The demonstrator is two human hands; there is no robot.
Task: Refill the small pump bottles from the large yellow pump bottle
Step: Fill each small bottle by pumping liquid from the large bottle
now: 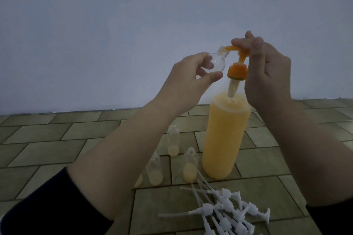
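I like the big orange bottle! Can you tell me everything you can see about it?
The large yellow pump bottle stands upright on the tiled floor. It looks like clear plastic, filled almost to its shoulder with frothy yellow-orange liquid. Its orange pump seems lifted off the neck, so the pale tube below the collar shows. The right hand holds the pump head, and its spout pokes into the small clear bottle held tilted by the left hand. Other small bottles stand beside it.

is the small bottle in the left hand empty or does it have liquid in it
Empty, as far as shows: the small bottle looks clear throughout, tilted with its mouth at the orange pump spout, gripped by the left hand.
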